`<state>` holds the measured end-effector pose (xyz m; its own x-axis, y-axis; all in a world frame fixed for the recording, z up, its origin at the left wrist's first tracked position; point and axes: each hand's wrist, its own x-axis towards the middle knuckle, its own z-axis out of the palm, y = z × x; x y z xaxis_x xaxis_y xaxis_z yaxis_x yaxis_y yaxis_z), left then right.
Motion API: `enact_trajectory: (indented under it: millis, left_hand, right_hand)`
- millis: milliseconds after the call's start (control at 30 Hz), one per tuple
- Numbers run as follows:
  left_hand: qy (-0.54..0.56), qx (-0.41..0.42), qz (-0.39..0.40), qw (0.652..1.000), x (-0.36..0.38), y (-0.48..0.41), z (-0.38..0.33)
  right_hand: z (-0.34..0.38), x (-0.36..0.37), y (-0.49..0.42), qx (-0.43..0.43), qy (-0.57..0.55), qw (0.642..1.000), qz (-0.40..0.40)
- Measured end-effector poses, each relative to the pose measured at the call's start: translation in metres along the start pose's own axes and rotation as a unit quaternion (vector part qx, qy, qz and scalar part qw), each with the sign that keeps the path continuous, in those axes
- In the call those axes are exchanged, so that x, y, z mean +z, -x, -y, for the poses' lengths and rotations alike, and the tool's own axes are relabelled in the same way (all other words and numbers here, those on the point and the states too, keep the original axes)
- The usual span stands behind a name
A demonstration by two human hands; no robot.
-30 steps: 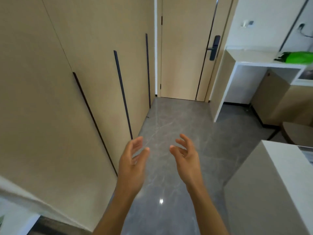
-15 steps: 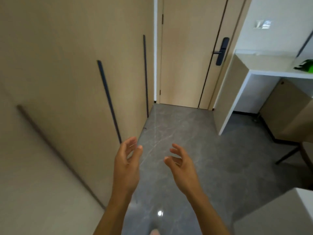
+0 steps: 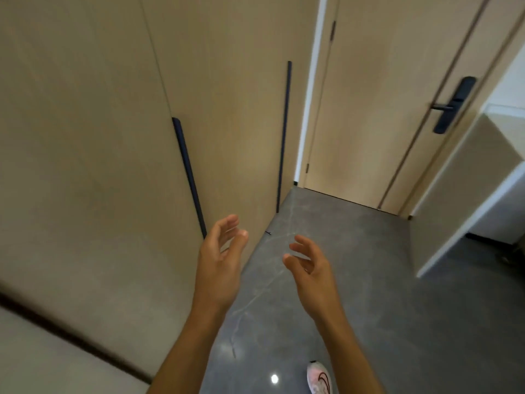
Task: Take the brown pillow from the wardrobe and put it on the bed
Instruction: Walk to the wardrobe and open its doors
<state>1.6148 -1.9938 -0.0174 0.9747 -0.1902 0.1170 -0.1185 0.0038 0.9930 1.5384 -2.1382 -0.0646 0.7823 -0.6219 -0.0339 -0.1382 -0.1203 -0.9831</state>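
Both hands raised and empty in front of a closed wardrobe. Left hand held up just before the beige wardrobe doors, fingers loosely spread and slightly curled, gripping nothing; fingertips near the lower end of a dark vertical handle strip, though contact cannot be told. Right hand beside it and a little lower, over the grey marbled floor, palm turned inward, fingers parted and bent — also holding nothing. Second handle strip further along the same run of doors, near the far corner. Brown pillow nowhere in sight — wardrobe doors shut, inside hidden. Bed not in view either. Beyond the wardrobe, a closed beige room door with a dark lever lock. At right, a white-edged counter or desk side panel. Low in the frame, the toe of a pale shoe on the floor, beside a bright spot of reflected light.
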Motion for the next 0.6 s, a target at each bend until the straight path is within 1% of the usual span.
enact_trajectory:
  millis: [167,233,300,367,467,600]
  left_hand:
    - [0.002,-0.002,-0.105,0.995,0.039,-0.059,0.003]
    - [-0.008,0.000,-0.143,0.990,0.058,-0.081,-0.003]
    - [-0.021,0.011,-0.201,0.979,0.074,-0.099,-0.014]
    - [-0.031,0.015,-0.213,0.976,0.077,-0.107,-0.020]
    - [-0.047,0.013,-0.266,0.963,0.079,-0.126,-0.026]
    - [-0.059,0.018,-0.304,0.951,0.072,-0.145,-0.033]
  right_hand:
    - [0.005,0.007,-0.108,-0.035,0.011,0.992,0.118]
    - [0.015,0.008,-0.154,-0.050,0.012,0.987,0.154]
    - [0.032,0.015,-0.196,-0.057,0.017,0.975,0.212]
    - [0.043,0.026,-0.217,-0.070,0.023,0.968,0.240]
    - [0.069,0.053,-0.252,-0.098,0.026,0.945,0.311]
    - [0.108,0.101,-0.282,-0.147,0.035,0.922,0.355]
